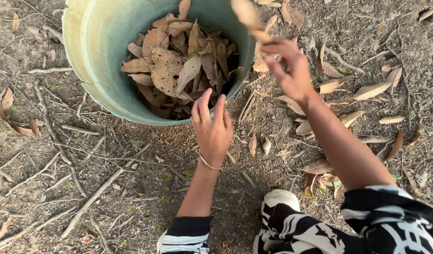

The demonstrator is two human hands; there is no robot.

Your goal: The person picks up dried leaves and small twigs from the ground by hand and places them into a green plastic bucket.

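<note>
A green bucket [96, 56] stands on the ground, holding several dry brown leaves [176, 66]. My left hand [211, 129] rests with fingers on the bucket's near rim, a ring and a bracelet on it. My right hand [289, 68] is raised at the bucket's right edge, fingers pinched on a dry leaf [247, 16] that sticks up, blurred, over the rim.
Bare soil with twigs and thin roots [99, 188] spreads to the left. Several dry leaves [371, 89] lie scattered on the right. My knee in black-and-white cloth [291, 226] and a white shoe [277, 197] are at the bottom.
</note>
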